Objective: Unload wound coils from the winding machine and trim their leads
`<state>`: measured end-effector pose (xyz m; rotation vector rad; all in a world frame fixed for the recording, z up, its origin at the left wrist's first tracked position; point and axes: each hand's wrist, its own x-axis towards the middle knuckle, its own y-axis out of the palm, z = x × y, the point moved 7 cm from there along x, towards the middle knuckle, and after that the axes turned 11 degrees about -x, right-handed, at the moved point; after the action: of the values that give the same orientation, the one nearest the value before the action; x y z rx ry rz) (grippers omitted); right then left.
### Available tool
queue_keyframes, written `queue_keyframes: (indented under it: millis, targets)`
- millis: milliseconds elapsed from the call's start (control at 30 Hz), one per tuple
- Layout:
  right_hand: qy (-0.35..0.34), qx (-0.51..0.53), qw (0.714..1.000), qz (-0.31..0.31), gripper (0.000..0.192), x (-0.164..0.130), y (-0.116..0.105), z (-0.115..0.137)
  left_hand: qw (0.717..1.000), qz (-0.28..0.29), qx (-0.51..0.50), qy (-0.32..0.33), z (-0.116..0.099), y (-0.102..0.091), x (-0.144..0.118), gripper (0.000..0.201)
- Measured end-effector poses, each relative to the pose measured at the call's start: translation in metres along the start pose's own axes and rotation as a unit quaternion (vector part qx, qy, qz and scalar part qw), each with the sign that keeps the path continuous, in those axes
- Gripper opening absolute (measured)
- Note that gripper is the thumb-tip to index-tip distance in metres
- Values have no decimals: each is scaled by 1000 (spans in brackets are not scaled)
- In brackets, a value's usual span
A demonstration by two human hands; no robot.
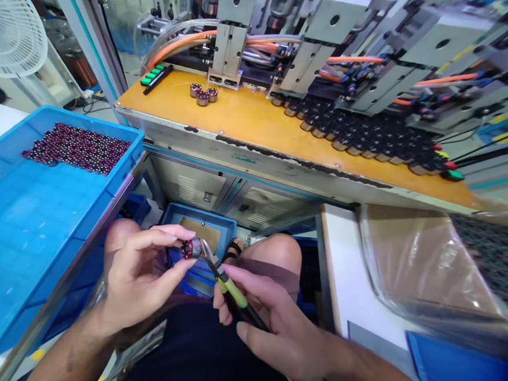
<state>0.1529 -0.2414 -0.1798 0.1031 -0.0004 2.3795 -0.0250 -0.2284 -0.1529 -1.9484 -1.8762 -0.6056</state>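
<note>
My left hand [144,270] pinches a small round wound coil part [189,248] with red windings, held over my lap. My right hand [279,326] grips small cutters [225,281] with yellow-green and black handles. The metal tip of the cutters touches the right side of the coil part. Both hands are low in the view, between my knees.
A blue tray [12,220] at the left holds several red-wound coils [78,146] at its far end. The orange machine bench [250,118] ahead carries three loose coils [203,93] and rows of dark coils [371,138]. A plastic bag [422,266] lies at the right. A blue bin [199,224] sits on the floor.
</note>
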Motion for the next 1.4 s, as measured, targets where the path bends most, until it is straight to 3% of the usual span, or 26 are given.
queue_keyframes:
  millis: [500, 733, 833, 900, 1067, 1167, 1267, 1400]
  targets:
    - [39, -35, 998, 21, 70, 1, 1, -11, 1000, -11, 7, -20, 3, -2, -1, 62]
    - [90, -96, 991, -1, 23, 6, -3, -15, 999, -17, 21, -37, 10, -3, -4, 63]
    - [114, -84, 990, -18, 12, 7, -5, -16, 999, -23, 11, -46, 12, -4, -5, 63]
    - [122, -62, 990, -30, 15, 6, -6, -17, 998, -29, 12, -50, 12, -4, -6, 62]
    - [118, 10, 992, -30, 51, 1, -4, -20, 997, -49, 9, -61, 12, -5, -6, 61]
    - [123, 32, 991, -27, 59, -2, -3, -24, 993, -66, -33, -89, 17, -8, -4, 58]
    - [123, 36, 991, -37, 62, -3, -6, -26, 961, -81, -192, -182, 33, -9, -3, 51]
    - [135, 25, 989, -53, 59, -4, -11, -30, 862, -139, -378, -308, 54, -8, -10, 46]
